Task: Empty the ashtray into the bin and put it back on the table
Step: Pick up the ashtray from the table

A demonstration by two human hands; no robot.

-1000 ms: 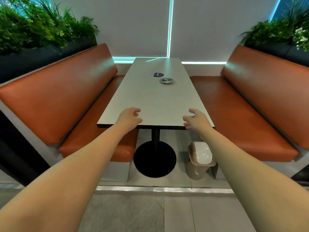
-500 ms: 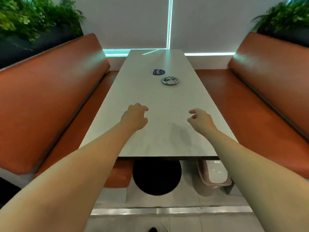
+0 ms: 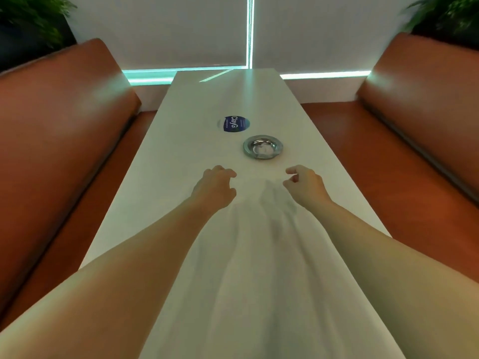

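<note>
The fingers (image 3: pixel 291 171) of the right hand (image 3: pixel 305 186) are curled loosely with a gap between thumb and forefinger, holding nothing; those of the left hand (image 3: pixel 213 189) are bent the same way, also empty. Both hover over the worktop (image 3: pixel 166 161) just short of the ashtray (image 3: pixel 262 147), which sits flat ahead of them, nearer the right hand than the left.

The ashtray is a shallow steel dish with a wide, low rim, and something pale lies in its bowl, probably ash or a scrap of paper, though the blur makes that uncertain. A pinch on that slick rim could slip, or tilt the dish as it lifts, scattering the contents over the worktop. A fast swing away from the ashtray's spot could also spill the load onto the orange bench seats (image 3: pixel 363 141) on either side of it. The round blue sticker (image 3: pixel 234 123) just beyond the ashtray is flat and should not interfere. The bin is out of view.
</note>
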